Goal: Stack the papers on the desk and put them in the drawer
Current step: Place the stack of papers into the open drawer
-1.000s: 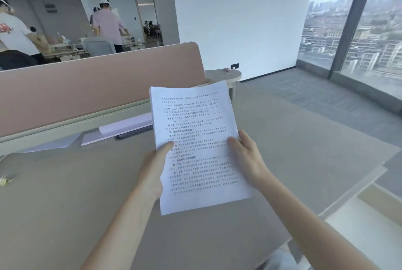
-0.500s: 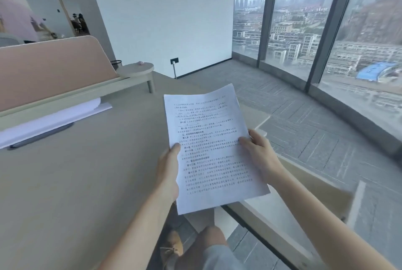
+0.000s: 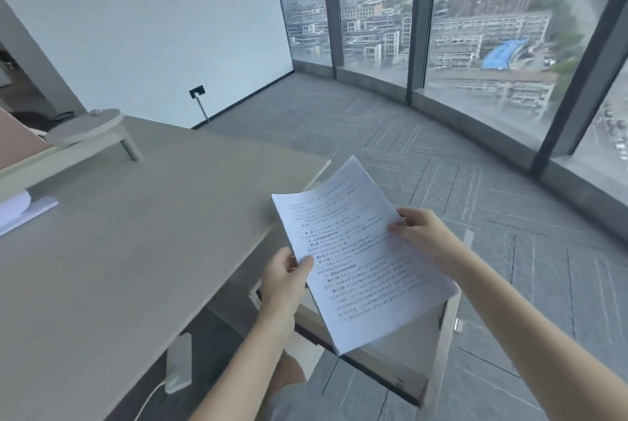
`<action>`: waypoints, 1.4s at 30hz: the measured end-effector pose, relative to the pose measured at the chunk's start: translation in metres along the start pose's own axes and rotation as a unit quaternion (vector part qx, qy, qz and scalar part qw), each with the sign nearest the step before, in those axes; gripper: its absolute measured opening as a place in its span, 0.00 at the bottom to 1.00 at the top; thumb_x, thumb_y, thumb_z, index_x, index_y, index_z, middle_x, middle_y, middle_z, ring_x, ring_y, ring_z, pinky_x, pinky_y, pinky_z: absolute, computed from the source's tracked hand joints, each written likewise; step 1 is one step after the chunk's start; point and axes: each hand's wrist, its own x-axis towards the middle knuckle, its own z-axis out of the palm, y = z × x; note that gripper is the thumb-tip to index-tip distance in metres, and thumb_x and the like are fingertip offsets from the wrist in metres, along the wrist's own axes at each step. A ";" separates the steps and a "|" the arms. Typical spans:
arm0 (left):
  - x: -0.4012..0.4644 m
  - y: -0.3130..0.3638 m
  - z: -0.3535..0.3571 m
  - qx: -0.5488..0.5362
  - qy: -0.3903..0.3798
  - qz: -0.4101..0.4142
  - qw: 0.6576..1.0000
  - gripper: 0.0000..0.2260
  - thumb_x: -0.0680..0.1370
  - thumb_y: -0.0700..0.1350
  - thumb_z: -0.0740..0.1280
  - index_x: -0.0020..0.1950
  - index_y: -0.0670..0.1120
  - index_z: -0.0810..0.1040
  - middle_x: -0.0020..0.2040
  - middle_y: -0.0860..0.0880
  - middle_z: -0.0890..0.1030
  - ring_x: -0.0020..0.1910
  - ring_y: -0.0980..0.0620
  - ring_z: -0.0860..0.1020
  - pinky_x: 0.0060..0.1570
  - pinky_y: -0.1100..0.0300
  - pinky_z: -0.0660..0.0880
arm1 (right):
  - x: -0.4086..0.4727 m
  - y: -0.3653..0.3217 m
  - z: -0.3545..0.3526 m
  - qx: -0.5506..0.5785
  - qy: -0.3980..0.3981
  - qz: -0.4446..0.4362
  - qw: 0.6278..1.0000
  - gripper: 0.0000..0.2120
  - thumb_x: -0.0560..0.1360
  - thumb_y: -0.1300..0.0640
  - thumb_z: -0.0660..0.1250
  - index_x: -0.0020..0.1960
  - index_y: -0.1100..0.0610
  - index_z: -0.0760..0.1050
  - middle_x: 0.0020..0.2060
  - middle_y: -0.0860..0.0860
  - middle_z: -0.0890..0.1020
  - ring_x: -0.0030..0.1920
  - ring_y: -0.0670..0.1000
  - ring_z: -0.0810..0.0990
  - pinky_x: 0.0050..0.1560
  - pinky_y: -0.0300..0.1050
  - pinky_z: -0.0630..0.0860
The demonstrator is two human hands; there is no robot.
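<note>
White printed papers [image 3: 360, 264] are held in the air past the right edge of the tabletop [image 3: 142, 237], tilted, above the open drawer [image 3: 438, 346] that juts out below them. The left hand [image 3: 283, 281] pinches the stack's left edge, thumb on top and the other fingers hidden beneath. The right hand [image 3: 416, 230] pinches the right edge the same way, so each grip is clamped on the sheets. More white sheets [image 3: 20, 211] lie at the far left of the tabletop under the raised shelf [image 3: 85, 135]; whether they belong in the stack I cannot tell.

The step in hand looks like lowering the stack into the drawer. To do it well, I would level the sheets first, since the far corner curls upward and the stack sags between the hands. Turning the long edge to run along the drawer's side wall should let it go in flat. Lead with the near edge, ease it down to the drawer floor, then release one side at a time so no sheet fans out or catches on the rim.
</note>
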 end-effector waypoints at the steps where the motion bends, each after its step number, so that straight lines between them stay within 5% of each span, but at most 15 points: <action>1: 0.003 -0.004 0.004 0.011 -0.007 -0.002 1.000 0.04 0.76 0.44 0.68 0.49 0.50 0.80 0.46 0.53 0.86 0.49 0.51 0.84 0.52 0.49 0.80 | 0.004 0.005 -0.003 -0.019 0.005 -0.002 1.000 0.12 0.77 0.65 0.65 0.56 0.57 0.84 0.51 0.58 0.88 0.53 0.60 0.87 0.59 0.61 0.81; 9: 0.030 -0.043 0.027 0.063 -0.030 -0.021 0.997 0.09 0.76 0.40 0.66 0.55 0.48 0.78 0.48 0.50 0.86 0.45 0.53 0.85 0.44 0.54 0.84 | 0.039 0.041 -0.005 -0.084 0.000 0.032 0.996 0.10 0.74 0.64 0.66 0.46 0.53 0.84 0.42 0.56 0.87 0.42 0.51 0.81 0.46 0.49 0.77; 13: 0.033 -0.058 0.033 0.107 -0.021 -0.001 0.994 0.27 0.75 0.40 0.68 0.69 0.58 0.63 0.47 0.49 0.84 0.44 0.52 0.83 0.45 0.53 0.83 | 0.053 0.054 -0.004 -0.099 -0.001 0.061 0.993 0.10 0.74 0.60 0.69 0.51 0.50 0.84 0.43 0.52 0.89 0.47 0.56 0.87 0.52 0.55 0.82; 15: 0.032 -0.062 0.037 0.140 -0.028 0.017 0.990 0.33 0.76 0.38 0.68 0.72 0.62 0.57 0.44 0.47 0.82 0.42 0.51 0.82 0.39 0.64 0.79 | 0.059 0.058 -0.002 -0.112 -0.013 0.072 0.991 0.10 0.74 0.60 0.69 0.52 0.51 0.84 0.44 0.51 0.89 0.47 0.57 0.87 0.51 0.55 0.82; 19: 0.031 -0.070 0.042 0.232 -0.049 0.043 0.971 0.17 0.78 0.40 0.66 0.67 0.50 0.75 0.44 0.54 0.79 0.42 0.58 0.79 0.34 0.76 0.73 | 0.069 0.064 0.004 -0.159 -0.027 0.085 0.983 0.11 0.73 0.58 0.67 0.52 0.52 0.84 0.47 0.52 0.87 0.49 0.57 0.85 0.45 0.48 0.80; 22: 0.033 -0.080 0.043 0.260 -0.055 0.052 0.963 0.14 0.78 0.42 0.67 0.63 0.47 0.79 0.45 0.55 0.79 0.43 0.62 0.77 0.36 0.79 0.71 | 0.074 0.067 0.010 -0.210 -0.043 0.082 0.973 0.11 0.75 0.59 0.63 0.49 0.53 0.85 0.46 0.53 0.87 0.47 0.56 0.83 0.40 0.45 0.74; 24: 0.036 -0.083 0.043 0.283 -0.062 0.059 0.955 0.14 0.77 0.44 0.68 0.63 0.46 0.80 0.47 0.53 0.82 0.45 0.59 0.79 0.41 0.77 0.72 | 0.076 0.069 0.014 -0.253 -0.048 0.071 0.964 0.13 0.76 0.60 0.63 0.54 0.53 0.85 0.50 0.53 0.87 0.52 0.57 0.83 0.48 0.48 0.77; 28: 0.042 -0.088 0.046 0.354 -0.117 0.075 0.925 0.08 0.79 0.49 0.62 0.48 0.55 0.80 0.41 0.50 0.82 0.41 0.53 0.77 0.51 0.54 0.79 | 0.083 0.075 0.021 -0.310 -0.050 0.049 0.948 0.16 0.78 0.62 0.65 0.64 0.56 0.80 0.58 0.55 0.85 0.61 0.57 0.81 0.62 0.48 0.76; 32: 0.044 -0.089 0.053 0.452 -0.243 0.082 0.854 0.11 0.80 0.48 0.58 0.46 0.52 0.79 0.45 0.46 0.85 0.43 0.45 0.82 0.47 0.53 0.80 | 0.090 0.081 0.033 -0.333 -0.043 0.025 0.942 0.14 0.77 0.62 0.66 0.60 0.56 0.82 0.54 0.54 0.87 0.56 0.56 0.84 0.55 0.46 0.78; 36: 0.047 -0.092 0.061 0.523 -0.282 0.077 0.801 0.14 0.79 0.48 0.57 0.35 0.46 0.71 0.37 0.46 0.78 0.41 0.42 0.81 0.45 0.50 0.79 | 0.093 0.092 0.045 -0.352 -0.025 0.026 0.935 0.15 0.76 0.61 0.64 0.59 0.52 0.83 0.54 0.53 0.86 0.57 0.57 0.83 0.56 0.49 0.80; 42: 0.049 -0.096 0.065 0.588 -0.296 0.084 0.748 0.16 0.80 0.51 0.52 0.45 0.44 0.76 0.50 0.40 0.83 0.50 0.40 0.80 0.46 0.52 0.73 | 0.098 0.100 0.048 -0.380 -0.023 0.048 0.923 0.12 0.77 0.58 0.63 0.57 0.51 0.80 0.55 0.55 0.84 0.56 0.59 0.81 0.53 0.52 0.79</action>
